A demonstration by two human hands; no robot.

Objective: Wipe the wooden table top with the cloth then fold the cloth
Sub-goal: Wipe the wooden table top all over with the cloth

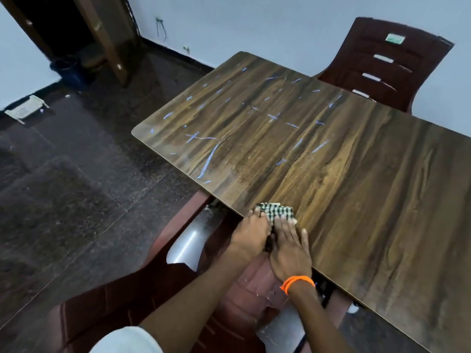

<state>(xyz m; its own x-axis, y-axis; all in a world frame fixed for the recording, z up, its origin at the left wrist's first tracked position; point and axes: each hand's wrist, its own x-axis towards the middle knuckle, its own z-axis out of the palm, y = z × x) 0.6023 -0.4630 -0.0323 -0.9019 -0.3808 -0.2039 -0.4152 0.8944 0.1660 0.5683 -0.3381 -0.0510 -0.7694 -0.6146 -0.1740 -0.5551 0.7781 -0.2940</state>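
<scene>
I'm seeing both hands, left hand and right hand, lying flat, gripping nothing, pressing the small black-and-white checked cloth lying just ahead of the fingertips at the near edge of the brown wooden table top.

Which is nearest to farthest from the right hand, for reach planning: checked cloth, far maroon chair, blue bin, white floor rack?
1. Checked cloth, under the right hand.
2. Maroon chair, across the table.
3. Blue bin and white rack, far left: too close to call.

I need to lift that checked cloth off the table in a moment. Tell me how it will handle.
The small folded green-and-white checked cloth will probably go floppy and unfold if lifted by one corner. It looks thin, so likely light. On the smooth wooden table top it should slide easily under the left hand and right hand.
</scene>
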